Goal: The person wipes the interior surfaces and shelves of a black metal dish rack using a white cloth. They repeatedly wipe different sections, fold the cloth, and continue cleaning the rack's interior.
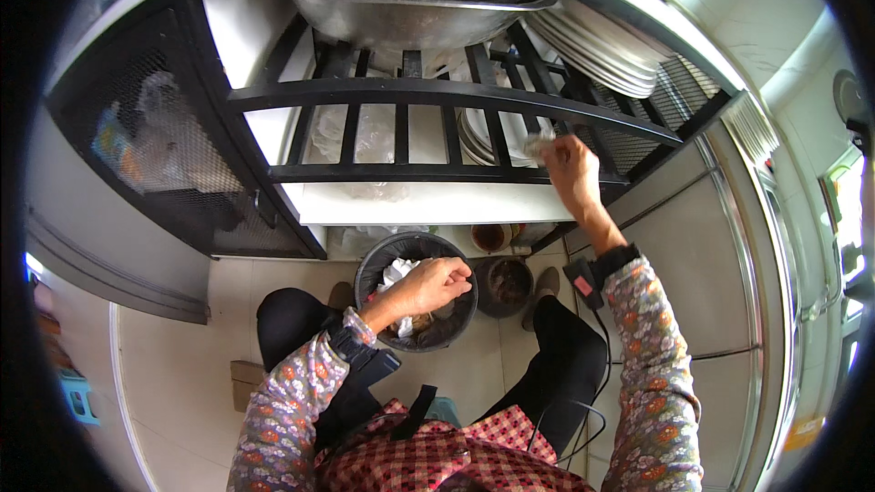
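Note:
My right hand (573,167) pinches a small greyish cloth or wad (540,143) in front of the rack's lower slats, near white plates (478,133) lying behind them. Over a trash bin with a black liner (417,239) hovers my left hand (431,287), fingers loosely curled; whether it holds anything cannot be told. White crumpled tissue (398,272) and other waste lie in the bin. The black metal slatted rack (424,90) carries a large steel basin (410,17) and a leaning stack of white plates (601,55).
A smaller dark bucket (504,287) stands right of the bin, between my feet. Clear plastic bags (352,137) lie below the slats. At the left is a black mesh cabinet door (171,143). A brown block (246,383) rests on the tiled floor. A cable hangs from my right wrist.

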### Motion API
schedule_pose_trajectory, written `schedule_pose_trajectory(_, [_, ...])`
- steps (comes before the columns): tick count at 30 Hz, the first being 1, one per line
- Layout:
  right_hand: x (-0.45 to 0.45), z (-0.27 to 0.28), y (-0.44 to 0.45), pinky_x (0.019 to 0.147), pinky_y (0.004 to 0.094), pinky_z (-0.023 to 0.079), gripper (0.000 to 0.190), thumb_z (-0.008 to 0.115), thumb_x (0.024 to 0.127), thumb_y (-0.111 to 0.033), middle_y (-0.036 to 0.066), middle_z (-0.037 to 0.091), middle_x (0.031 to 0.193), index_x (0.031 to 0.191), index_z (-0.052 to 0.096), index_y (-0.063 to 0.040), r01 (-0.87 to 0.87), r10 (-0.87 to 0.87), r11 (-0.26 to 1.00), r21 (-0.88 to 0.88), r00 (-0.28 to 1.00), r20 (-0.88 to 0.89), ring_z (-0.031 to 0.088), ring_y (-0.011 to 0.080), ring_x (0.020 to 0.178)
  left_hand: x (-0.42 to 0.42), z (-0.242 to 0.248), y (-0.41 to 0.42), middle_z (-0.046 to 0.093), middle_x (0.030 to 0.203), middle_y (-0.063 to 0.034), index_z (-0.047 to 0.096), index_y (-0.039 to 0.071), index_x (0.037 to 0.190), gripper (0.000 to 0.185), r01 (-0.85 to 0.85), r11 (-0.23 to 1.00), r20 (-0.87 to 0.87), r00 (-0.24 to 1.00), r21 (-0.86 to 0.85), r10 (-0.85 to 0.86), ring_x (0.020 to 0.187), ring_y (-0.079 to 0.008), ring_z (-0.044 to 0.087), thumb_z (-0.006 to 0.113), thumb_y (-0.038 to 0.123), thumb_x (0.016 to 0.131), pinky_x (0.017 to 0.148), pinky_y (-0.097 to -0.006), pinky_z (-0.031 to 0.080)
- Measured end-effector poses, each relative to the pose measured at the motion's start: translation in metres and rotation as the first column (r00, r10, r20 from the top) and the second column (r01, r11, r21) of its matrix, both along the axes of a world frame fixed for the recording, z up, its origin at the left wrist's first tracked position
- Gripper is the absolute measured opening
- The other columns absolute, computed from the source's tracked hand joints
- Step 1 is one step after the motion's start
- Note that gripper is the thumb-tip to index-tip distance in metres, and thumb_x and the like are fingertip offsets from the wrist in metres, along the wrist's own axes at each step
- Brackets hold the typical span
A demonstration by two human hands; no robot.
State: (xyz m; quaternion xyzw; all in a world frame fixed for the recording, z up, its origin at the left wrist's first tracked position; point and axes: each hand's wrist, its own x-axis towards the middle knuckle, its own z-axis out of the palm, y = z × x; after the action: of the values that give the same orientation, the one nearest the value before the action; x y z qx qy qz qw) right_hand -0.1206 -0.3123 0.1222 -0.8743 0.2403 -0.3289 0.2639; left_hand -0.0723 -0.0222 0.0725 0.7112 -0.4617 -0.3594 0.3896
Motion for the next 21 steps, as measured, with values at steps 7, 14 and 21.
schedule_pose_trajectory(7, [0.093, -0.078, -0.117, 0.087, 0.0388, 0.050, 0.022, 0.054, 0.093, -0.023, 0.014, 0.065, 0.104, 0.106, 0.063, -0.007, -0.257, 0.196, 0.944, -0.208, 0.941, -0.277, 0.062, 0.0286, 0.094, 0.011, -0.008, 0.011, 0.064, 0.095, -0.0154, 0.056, 0.000, 0.106, 0.030, 0.153, 0.987, 0.014, 0.988, 0.054, -0.154, 0.087, -0.0290, 0.065, 0.064, 0.022, 0.087, 0.075, -0.0383, 0.050])
schedule_pose_trajectory(14, [0.095, -0.168, -0.225, 0.101, 0.0351, 0.041, 0.028, 0.050, 0.097, -0.026, 0.009, 0.060, 0.115, 0.119, 0.059, -0.011, -0.358, 0.366, 0.930, 0.081, 0.917, -0.155, 0.056, 0.0249, 0.109, 0.019, 0.002, 0.014, 0.061, 0.092, -0.0166, 0.054, 0.000, 0.101, 0.026, 0.134, 0.989, 0.064, 0.988, 0.058, -0.137, 0.085, -0.0357, 0.062, 0.062, 0.021, 0.088, 0.073, -0.0429, 0.048])
schedule_pose_trajectory(21, [0.066, -0.058, -0.119, 0.071, 0.0318, 0.051, 0.025, 0.071, 0.082, -0.019, 0.012, 0.064, 0.086, 0.099, 0.063, -0.002, -0.424, 0.310, 0.754, -0.501, 0.903, -0.297, 0.062, 0.0193, 0.078, 0.009, 0.007, 0.028, 0.061, 0.094, -0.0174, 0.056, -0.001, 0.101, 0.026, 0.173, 0.985, 0.096, 0.980, 0.015, -0.173, 0.089, -0.0368, 0.061, 0.062, 0.021, 0.087, 0.077, -0.0436, 0.049])
